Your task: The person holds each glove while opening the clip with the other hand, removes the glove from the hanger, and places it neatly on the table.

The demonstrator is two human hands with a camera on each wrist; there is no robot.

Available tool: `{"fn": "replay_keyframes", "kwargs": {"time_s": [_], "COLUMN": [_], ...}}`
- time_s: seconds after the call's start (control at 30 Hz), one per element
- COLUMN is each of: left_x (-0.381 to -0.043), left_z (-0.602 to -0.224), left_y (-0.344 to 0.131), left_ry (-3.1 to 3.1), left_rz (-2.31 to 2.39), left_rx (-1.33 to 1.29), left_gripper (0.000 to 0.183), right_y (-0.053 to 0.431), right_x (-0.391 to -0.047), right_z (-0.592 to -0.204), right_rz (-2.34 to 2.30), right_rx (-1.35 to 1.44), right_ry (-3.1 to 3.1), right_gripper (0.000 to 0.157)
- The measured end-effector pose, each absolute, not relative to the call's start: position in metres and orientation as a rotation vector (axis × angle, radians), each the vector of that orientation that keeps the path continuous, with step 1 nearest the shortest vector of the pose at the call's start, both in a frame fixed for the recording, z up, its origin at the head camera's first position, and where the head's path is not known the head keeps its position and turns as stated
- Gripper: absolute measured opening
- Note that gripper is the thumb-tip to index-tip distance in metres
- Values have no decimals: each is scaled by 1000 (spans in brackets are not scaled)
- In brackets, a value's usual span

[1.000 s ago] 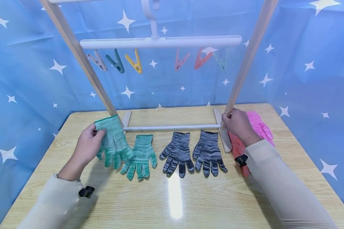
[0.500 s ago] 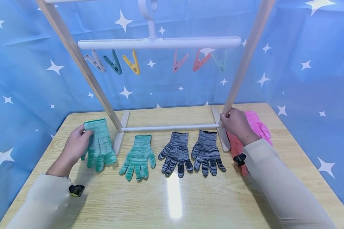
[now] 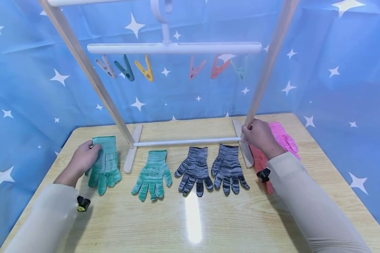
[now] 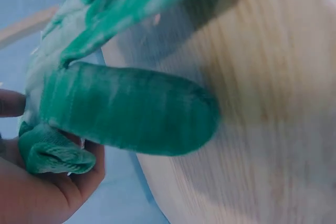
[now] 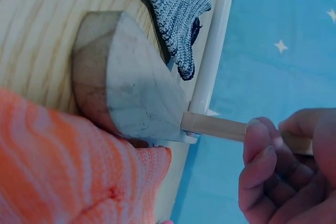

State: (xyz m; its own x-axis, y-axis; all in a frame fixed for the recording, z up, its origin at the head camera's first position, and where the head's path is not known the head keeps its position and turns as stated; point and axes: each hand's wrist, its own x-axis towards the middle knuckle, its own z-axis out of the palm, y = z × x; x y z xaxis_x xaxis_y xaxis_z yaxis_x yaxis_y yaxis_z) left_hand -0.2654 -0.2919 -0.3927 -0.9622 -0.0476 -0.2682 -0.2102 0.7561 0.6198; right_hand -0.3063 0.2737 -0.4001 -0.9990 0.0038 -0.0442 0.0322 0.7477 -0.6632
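At the table's left side my left hand (image 3: 82,158) pinches a green striped knit glove (image 3: 106,161) by the edge near its cuff. Its fingers point toward me, and the left wrist view shows one glove finger (image 4: 136,111) hanging over the wood. A matching green glove (image 3: 153,172) lies flat to the right. Over on the right, my right hand (image 3: 262,137) grips the lower part of the rack's wooden post (image 3: 266,73), fingers curled round it. Below that hand lies a partly hidden orange-red glove (image 3: 260,160), with a pink glove (image 3: 282,137) behind it.
Two grey-and-black gloves (image 3: 194,168) lie side by side mid-table. A white hanger bar (image 3: 174,48) with several clothespins (image 3: 147,70) hangs inside the rack. The rack's wooden feet (image 3: 133,151) and white lower rod (image 3: 187,142) stand behind the gloves. A blue star-patterned cloth surrounds the table.
My left hand has carried the green glove leftward, away from the matching one and past the rack's left foot, and lowered it. My right hand keeps its grip on the post.
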Motion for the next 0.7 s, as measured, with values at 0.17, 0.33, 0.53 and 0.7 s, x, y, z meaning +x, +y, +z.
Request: {"fn": "replay_keyframes", "kwargs": {"time_s": [0.17, 0.33, 0.53, 0.7], "left_x": [-272, -279, -283, -289], "left_z": [-396, -401, -407, -410], "left_y": [-296, -297, -301, -298], "left_ry": [2611, 2599, 2599, 2624], "left_rz": [925, 893, 841, 735], "left_rx": [-186, -130, -129, -112], "left_gripper": [74, 73, 67, 65], "right_y": [274, 275, 274, 277], "right_x": [-307, -306, -307, -306], "right_z": [-405, -405, -402, -402], "right_rz": [-1105, -1096, -1107, -1118], "right_rx": [36, 36, 12, 29], "right_ry": [2877, 2903, 2909, 2911], "right_gripper": [38, 36, 38, 39]}}
